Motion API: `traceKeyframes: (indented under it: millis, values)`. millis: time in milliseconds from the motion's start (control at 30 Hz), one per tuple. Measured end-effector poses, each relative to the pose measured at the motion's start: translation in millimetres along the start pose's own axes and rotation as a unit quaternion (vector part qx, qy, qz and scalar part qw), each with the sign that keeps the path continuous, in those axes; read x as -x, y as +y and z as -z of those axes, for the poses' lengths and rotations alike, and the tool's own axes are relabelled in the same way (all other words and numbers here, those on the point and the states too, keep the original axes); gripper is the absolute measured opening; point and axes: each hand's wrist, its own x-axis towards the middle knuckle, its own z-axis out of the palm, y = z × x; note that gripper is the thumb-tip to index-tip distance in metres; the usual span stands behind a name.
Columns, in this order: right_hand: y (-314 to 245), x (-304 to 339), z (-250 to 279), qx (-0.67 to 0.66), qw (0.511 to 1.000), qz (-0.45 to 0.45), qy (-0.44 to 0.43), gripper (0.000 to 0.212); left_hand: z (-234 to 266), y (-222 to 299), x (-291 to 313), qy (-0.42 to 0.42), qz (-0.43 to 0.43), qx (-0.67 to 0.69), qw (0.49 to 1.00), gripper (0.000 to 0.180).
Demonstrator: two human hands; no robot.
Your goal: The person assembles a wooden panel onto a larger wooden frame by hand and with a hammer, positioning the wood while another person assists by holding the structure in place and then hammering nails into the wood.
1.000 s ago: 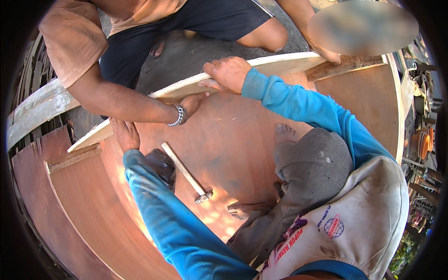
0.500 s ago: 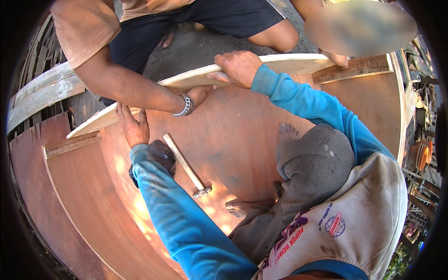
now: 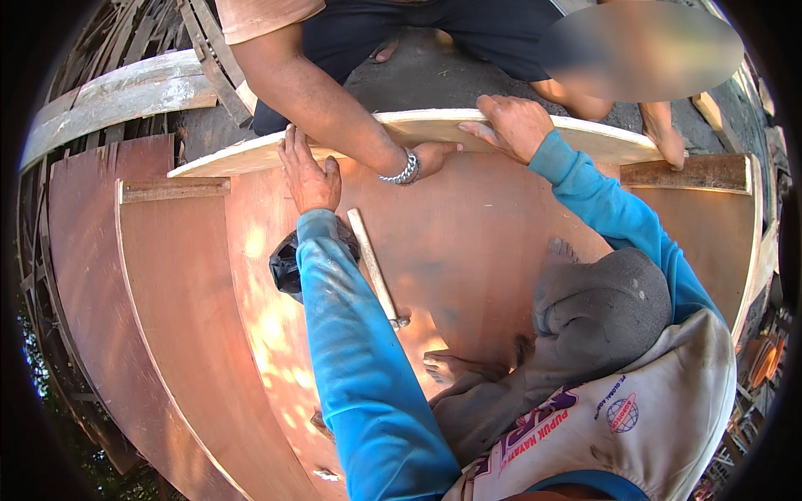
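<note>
A long pale wooden board (image 3: 576, 138) stands on edge across a brown plywood sheet (image 3: 451, 221). My left hand (image 3: 313, 177) lies against its near face on the left, fingers stretched upward and thumb apart. Farther right, my right hand (image 3: 516, 127) is closed over the board's top edge. Between my hands, a co-worker's hand (image 3: 434, 157) with a chain bracelet rests at the near face, its arm reaching over the edge. The same person's other hand (image 3: 666, 149) is at the board's right end. A hammer (image 3: 373, 265) with a wooden handle lies on the plywood.
A black plastic bag (image 3: 286, 265) lies under my left forearm. Wooden battens (image 3: 174, 189) cross the plywood at left and right (image 3: 689, 173). My bare foot (image 3: 455, 367) is on the sheet. Stacked planks (image 3: 125, 96) lie at far left; the co-worker crouches beyond the board.
The view has swung, so the scene sits farther right in the picture. Both my hands stay on the board, and the co-worker's braceleted hand remains between them. The hammer still lies on the plywood.
</note>
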Motion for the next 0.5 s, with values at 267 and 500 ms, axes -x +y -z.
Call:
traceKeyframes:
  millis: [267,500]
  values:
    - [4.4,0.0,8.6,0.001,1.0,-0.014,-0.019,0.044,-7.7,9.7,-0.4,0.019,0.021,0.023,0.999,0.078]
    - [-15.6,-8.6,-2.7,-0.035,0.999,0.004,-0.006,0.044,-106.8,24.0,93.4,0.056,0.28,0.1,0.953,0.073]
